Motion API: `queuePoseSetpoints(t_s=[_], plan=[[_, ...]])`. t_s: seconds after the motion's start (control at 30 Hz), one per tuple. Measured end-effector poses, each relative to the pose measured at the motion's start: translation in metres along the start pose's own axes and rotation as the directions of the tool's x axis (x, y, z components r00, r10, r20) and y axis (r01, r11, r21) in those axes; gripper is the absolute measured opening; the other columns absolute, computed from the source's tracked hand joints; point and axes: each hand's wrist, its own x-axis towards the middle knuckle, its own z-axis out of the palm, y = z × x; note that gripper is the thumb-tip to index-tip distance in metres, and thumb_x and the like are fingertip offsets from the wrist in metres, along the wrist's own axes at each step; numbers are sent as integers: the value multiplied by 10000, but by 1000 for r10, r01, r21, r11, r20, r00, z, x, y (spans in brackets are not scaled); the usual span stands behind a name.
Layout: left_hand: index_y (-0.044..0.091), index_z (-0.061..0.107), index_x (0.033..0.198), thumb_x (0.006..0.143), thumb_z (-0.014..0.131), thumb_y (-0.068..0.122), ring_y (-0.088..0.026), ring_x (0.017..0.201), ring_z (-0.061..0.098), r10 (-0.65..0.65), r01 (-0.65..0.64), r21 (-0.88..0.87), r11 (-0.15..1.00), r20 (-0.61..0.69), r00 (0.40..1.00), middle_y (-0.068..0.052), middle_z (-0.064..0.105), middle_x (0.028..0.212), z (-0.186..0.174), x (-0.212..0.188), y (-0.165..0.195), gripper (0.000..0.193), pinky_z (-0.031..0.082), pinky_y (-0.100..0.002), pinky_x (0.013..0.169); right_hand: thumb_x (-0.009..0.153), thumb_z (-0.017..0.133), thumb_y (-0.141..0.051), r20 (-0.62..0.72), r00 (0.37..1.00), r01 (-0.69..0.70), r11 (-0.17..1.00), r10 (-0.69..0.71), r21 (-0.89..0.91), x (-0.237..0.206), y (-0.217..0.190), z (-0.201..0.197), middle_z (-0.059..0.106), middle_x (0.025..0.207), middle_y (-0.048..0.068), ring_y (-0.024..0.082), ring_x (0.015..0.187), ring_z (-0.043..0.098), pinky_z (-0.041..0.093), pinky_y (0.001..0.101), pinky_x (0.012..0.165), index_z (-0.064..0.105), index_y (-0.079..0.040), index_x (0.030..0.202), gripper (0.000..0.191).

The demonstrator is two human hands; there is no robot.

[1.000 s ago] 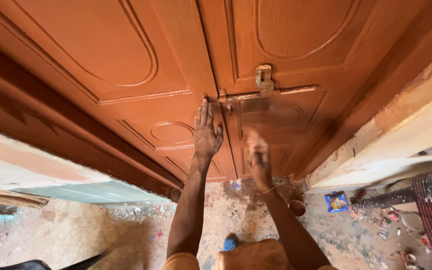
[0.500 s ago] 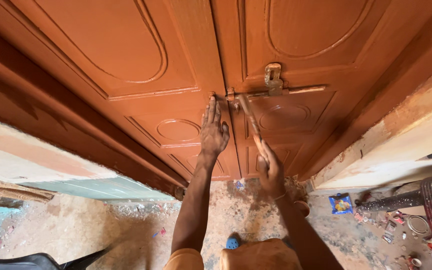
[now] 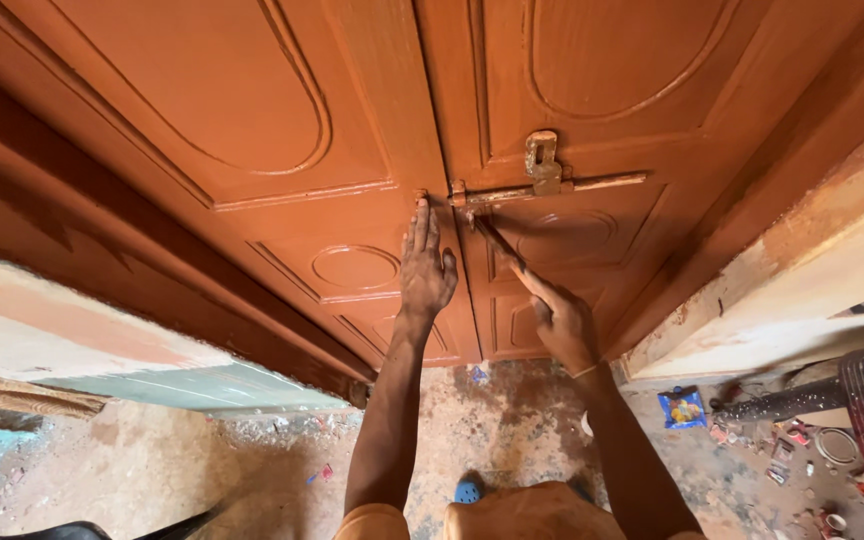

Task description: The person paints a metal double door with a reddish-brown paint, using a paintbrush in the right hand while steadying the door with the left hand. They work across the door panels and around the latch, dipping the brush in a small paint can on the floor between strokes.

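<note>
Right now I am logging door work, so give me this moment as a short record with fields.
Left hand: flat against the left door leaf, fingertips just below the bolt's end
Right hand: grip closed on a thin tool, tip near the sliding bolt
Bolt: on the right door leaf, hasp standing above it
Ground: sandy floor, a blue packet
</note>
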Motion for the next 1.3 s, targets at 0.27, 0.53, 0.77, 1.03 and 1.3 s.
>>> queuePoseSetpoints(t_s=[0.27,0.53,0.77,1.03,1.3], plan=[[-31,285,1595,895,473,129,-425,1563,255,1,-1,-9,1000,5,1000,-189,191,1716,0,4,-5,743,230,-537,1257,954,650,-6,17,985,167,980,-170,110,24,-16,-23,715,1215,187,313,1038,743,584,343,842,656,-60,1317,368],[-19,294,1605,910,482,126,-415,1566,265,0,0,-20,1000,-4,1000,-178,185,1722,-2,3,-2,735,236,-537,1261,886,646,-5,59,998,16,992,-9,-122,34,-12,-17,714,987,181,364,854,693,559,430,770,690,-249,1331,510],[-11,312,1603,900,495,129,-412,1554,281,-16,16,-25,1000,-16,1000,-177,215,1713,-4,0,-2,740,252,-530,1258,914,625,-34,154,978,-111,978,139,-177,12,45,-7,738,1046,161,353,905,700,554,423,770,695,-241,1316,458],[-40,298,1581,893,507,124,-455,1533,281,7,-7,-23,1000,2,1000,-201,194,1711,-4,6,0,738,261,-538,1239,1093,560,-245,-163,783,-176,465,601,868,-53,107,28,633,1255,-66,45,868,518,471,187,730,545,-126,1464,390],[-44,318,1577,900,517,135,-449,1530,290,-14,14,-19,1000,18,1000,-194,203,1707,-15,5,15,728,267,-538,1231,1033,460,-395,-23,801,-303,438,598,847,-14,25,63,589,1153,-15,63,705,527,402,189,483,450,-166,1405,437]])
